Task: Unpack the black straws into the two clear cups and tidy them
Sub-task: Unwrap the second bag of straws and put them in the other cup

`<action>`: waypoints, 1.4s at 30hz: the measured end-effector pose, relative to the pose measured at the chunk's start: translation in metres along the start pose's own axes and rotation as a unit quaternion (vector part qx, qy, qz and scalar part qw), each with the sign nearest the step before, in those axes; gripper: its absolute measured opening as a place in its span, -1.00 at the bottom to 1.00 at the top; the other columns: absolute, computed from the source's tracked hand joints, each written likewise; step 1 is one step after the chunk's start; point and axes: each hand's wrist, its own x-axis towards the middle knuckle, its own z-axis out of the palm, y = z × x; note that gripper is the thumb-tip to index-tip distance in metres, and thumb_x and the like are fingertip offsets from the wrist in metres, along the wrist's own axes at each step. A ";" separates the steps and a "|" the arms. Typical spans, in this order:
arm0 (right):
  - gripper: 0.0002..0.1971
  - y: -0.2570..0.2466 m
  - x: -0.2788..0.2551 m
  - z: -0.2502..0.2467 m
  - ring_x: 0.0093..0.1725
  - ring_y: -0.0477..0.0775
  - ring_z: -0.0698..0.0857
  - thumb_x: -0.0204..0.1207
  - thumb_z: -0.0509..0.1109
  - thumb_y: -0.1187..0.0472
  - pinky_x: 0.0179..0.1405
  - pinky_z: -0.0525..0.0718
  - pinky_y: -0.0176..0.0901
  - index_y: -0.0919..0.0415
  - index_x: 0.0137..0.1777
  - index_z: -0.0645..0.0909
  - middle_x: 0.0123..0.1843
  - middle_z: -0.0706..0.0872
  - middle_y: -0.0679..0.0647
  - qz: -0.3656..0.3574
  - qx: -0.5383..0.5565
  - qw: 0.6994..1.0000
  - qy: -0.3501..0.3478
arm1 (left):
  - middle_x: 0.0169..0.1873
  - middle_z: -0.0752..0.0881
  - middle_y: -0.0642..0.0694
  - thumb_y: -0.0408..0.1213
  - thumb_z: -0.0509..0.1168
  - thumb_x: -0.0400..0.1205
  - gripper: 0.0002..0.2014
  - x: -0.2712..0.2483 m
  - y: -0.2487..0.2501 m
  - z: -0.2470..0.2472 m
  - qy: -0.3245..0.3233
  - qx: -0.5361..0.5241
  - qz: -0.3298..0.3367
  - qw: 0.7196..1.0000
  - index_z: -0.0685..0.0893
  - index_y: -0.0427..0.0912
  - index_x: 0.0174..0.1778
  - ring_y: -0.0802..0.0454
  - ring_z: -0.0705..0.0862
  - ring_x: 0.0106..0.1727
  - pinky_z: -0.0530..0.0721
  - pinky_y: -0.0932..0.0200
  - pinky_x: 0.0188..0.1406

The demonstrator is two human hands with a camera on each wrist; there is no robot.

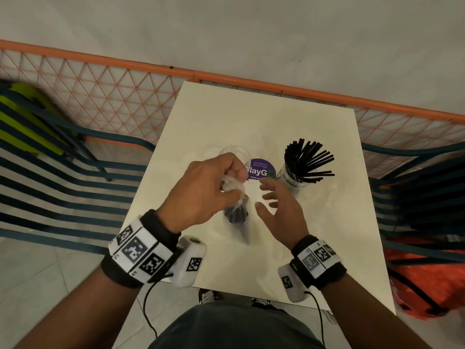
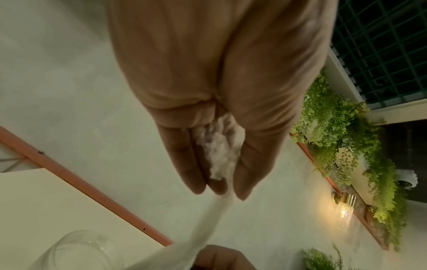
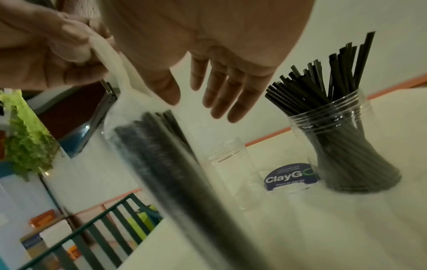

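My left hand [image 1: 226, 182] grips the bunched top of a clear plastic bag [image 1: 237, 212] that hangs over the table with a bundle of black straws [image 3: 166, 155] inside. In the left wrist view the crumpled plastic [image 2: 219, 146] sits between fingers and thumb. My right hand [image 1: 268, 196] hovers just right of the bag, fingers spread and holding nothing. An empty clear cup [image 1: 235, 150] stands behind my left hand. A second clear cup [image 1: 292, 177], at the right, holds several fanned-out black straws [image 1: 309, 159].
A purple round sticker [image 1: 260, 170] lies on the cream table [image 1: 251, 268] between the cups. Teal slatted chairs [image 1: 63, 177] flank the table; an orange bag [image 1: 427, 280] rests on the right one. An orange mesh fence [image 1: 113, 91] runs behind.
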 end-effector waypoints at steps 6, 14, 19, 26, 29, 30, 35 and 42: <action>-0.09 -0.018 -0.011 0.007 0.41 -0.13 0.50 0.27 0.51 -0.30 0.38 0.48 -0.15 -0.08 0.59 0.26 0.48 0.52 -0.15 -0.035 -0.002 0.994 -0.107 | -0.08 0.83 0.04 -0.55 0.39 0.49 -0.70 0.002 0.009 0.001 -0.018 -0.018 0.023 0.999 0.70 -0.06 0.00 0.03 0.79 -0.08 0.74 -0.01 -0.08; -0.03 -0.022 -0.003 0.000 0.42 -0.16 0.47 0.21 0.62 -0.23 0.42 0.51 -0.13 -0.02 0.59 0.28 0.49 0.48 -0.18 -0.068 -0.040 0.992 -0.100 | -0.08 0.74 0.09 -0.65 0.32 0.50 -0.65 0.006 0.016 -0.006 -0.025 -0.016 0.060 0.998 0.67 -0.13 0.07 0.29 0.67 -0.12 0.50 0.52 -0.17; -0.19 -0.012 0.000 0.000 0.20 -0.27 0.62 0.29 0.62 -0.09 0.23 0.67 -0.07 -0.15 0.52 0.32 0.36 0.60 -0.24 -0.010 -0.026 0.994 -0.110 | -0.03 0.79 0.02 -0.59 0.37 0.53 -0.65 0.007 0.018 -0.005 -0.023 -0.039 0.067 0.997 0.63 -0.08 0.10 0.19 0.72 -0.01 0.67 0.27 -0.09; -0.33 -0.013 0.005 0.017 0.09 0.01 0.70 0.20 0.54 -0.33 0.08 0.72 0.09 0.00 0.25 0.56 0.08 0.74 -0.08 0.022 -0.106 0.992 -0.070 | 0.04 0.77 -0.15 -0.43 0.54 0.49 -0.55 0.012 0.018 0.001 -0.026 -0.138 0.049 0.989 0.60 0.02 0.23 -0.12 0.75 -0.11 0.74 -0.18 -0.03; -0.37 -0.014 0.007 0.018 0.11 0.09 0.71 0.28 0.58 -0.21 0.06 0.71 0.07 0.06 0.30 0.57 0.11 0.76 0.02 0.026 -0.113 0.993 -0.035 | 0.21 0.73 -0.01 -0.21 0.62 0.41 -0.31 0.009 0.004 0.000 0.003 -0.175 0.024 0.984 0.47 0.13 0.42 -0.02 0.75 0.16 0.69 -0.02 0.20; -0.37 -0.015 0.007 0.018 0.11 0.08 0.71 0.29 0.56 -0.24 0.04 0.71 0.05 0.04 0.30 0.58 0.10 0.76 0.01 0.022 -0.115 0.993 -0.028 | 0.27 0.69 0.04 -0.11 0.63 0.37 -0.22 0.008 -0.004 -0.001 0.011 -0.159 0.017 0.987 0.41 0.18 0.47 0.03 0.70 0.24 0.65 0.04 0.23; -0.26 -0.005 0.012 0.028 0.02 -0.04 0.71 0.16 0.38 -0.53 -0.18 0.73 -0.03 -0.07 0.24 0.60 -0.02 0.75 -0.14 0.035 -0.133 0.987 -0.085 | 0.56 0.42 0.06 -0.04 0.70 0.25 0.16 -0.011 -0.070 0.031 -0.058 -0.100 -0.092 0.989 0.12 0.19 0.67 0.13 0.51 0.47 0.48 0.22 0.33; -0.12 0.002 0.003 0.029 0.20 -0.35 0.67 0.15 0.74 -0.08 0.12 0.70 -0.40 -0.13 0.44 0.36 0.27 0.66 -0.28 0.077 0.083 0.982 -0.154 | 0.30 0.63 0.18 -0.16 0.62 0.43 -0.08 -0.032 -0.132 0.090 -0.054 -0.091 -0.154 0.982 0.26 0.06 0.65 0.15 0.63 0.30 0.59 0.15 0.34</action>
